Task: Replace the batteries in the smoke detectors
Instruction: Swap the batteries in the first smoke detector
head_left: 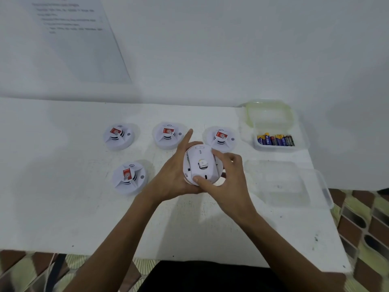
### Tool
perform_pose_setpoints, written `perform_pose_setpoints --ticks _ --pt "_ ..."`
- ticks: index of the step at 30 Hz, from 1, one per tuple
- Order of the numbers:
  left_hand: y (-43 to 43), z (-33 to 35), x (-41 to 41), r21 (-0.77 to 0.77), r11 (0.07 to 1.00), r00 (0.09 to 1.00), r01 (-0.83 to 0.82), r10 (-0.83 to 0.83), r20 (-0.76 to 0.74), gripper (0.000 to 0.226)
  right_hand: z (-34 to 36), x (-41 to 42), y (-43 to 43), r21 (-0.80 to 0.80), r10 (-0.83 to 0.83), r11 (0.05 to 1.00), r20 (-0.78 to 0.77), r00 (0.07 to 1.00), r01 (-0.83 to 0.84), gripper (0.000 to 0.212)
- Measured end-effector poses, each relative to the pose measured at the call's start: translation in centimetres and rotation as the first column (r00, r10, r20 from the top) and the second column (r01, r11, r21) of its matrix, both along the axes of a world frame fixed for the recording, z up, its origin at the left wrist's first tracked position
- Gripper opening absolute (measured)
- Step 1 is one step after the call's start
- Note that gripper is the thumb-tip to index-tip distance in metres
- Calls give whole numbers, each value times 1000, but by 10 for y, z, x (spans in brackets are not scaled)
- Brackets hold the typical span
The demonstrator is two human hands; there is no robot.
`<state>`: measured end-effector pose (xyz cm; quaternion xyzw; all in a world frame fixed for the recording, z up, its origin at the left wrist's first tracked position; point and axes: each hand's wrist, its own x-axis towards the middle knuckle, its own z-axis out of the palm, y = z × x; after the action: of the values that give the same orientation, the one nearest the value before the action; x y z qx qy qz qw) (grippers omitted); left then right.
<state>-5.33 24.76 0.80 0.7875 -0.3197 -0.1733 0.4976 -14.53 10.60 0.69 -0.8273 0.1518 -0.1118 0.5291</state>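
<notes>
Well, the person has one smoke detector, the held detector (200, 163), lifted just above the middle of the desk (63, 207) and turned so its flat white back faces up. The left hand (172, 173) cups it from the left and underneath, gripping it, with the index finger (188, 135) sticking out straight toward the far edge. The right hand (229, 175) clasps the right side, fingers curled over the rim and the thumb (199, 179) pressed on the near part of the back. A small round fitting shows in the centre of that back; any print on it is too small to read.

Four more detectors lie face up on the desk. Three sit in a row toward the far edge: the far-left detector (119, 137), the far-middle detector (168, 134) and the far-right detector (221, 138). The near-left detector (129, 177) lies closer to the person, left of the hands. Each carries a red label on its raised centre, but the writing there is blurred.

At the far right corner stands an open battery tub (301, 142) with a greenish-rimmed lid tipped up behind it. The batteries (275, 140) lie side by side inside; a blue and yellow one reads "PI CELL", while the dark ones at the right end are not legible. Just nearer, along the right edge, rests a clear plastic box (290, 184).

On the wall (231, 49) behind hangs a printed sheet (80, 45), its lines too blurred to read.
</notes>
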Motion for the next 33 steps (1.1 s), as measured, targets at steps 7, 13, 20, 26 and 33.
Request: perform_pose_setpoints --ticks 7,13,20,26,33 --pt "-9 3 -5 -37 999 999 -35 34 -14 129 5 -1 -6 128 54 990 59 997 -61 77" --pt "-17 6 -4 -19 999 999 -31 32 18 129 2 -2 -20 99 93 990 65 994 -99 76" --pt "-29 4 1 -23 999 999 -35 36 38 125 0 -5 -17 80 -35 996 92 995 27 70" --pt "-28 -2 -1 18 1000 996 -9 8 93 126 15 5 -26 249 -65 965 -56 996 77 35" --pt "-16 -8 5 8 1000 993 -26 25 117 127 25 6 -33 226 -30 973 -51 998 41 12"
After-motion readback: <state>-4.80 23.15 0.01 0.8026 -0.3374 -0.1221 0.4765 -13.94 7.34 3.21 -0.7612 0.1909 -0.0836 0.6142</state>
